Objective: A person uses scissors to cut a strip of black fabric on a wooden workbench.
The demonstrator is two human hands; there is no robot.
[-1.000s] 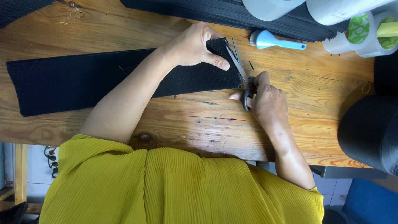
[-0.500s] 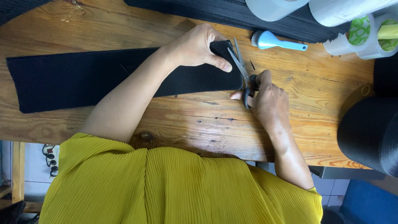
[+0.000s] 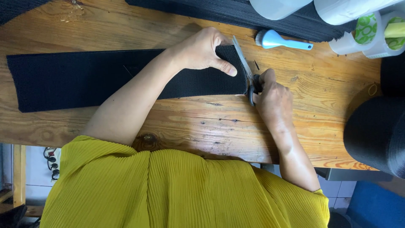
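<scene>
A long strip of black fabric (image 3: 76, 78) lies flat along the wooden table (image 3: 202, 126). My left hand (image 3: 204, 50) presses down on the strip's right end, fingers spread over it. My right hand (image 3: 272, 99) grips the handles of a pair of scissors (image 3: 247, 69). The blades point away from me and run along the strip's right edge, nearly closed.
A light blue brush (image 3: 280, 40) lies beyond the scissors. More black fabric (image 3: 236, 14) stretches along the far edge under white containers (image 3: 278, 6). Two clear cups with green labels (image 3: 371, 31) stand at the far right. A big black roll (image 3: 377, 133) sits at the right.
The scissor blades have closed further along the strip's right edge. My left hand stays pressed on the fabric.
</scene>
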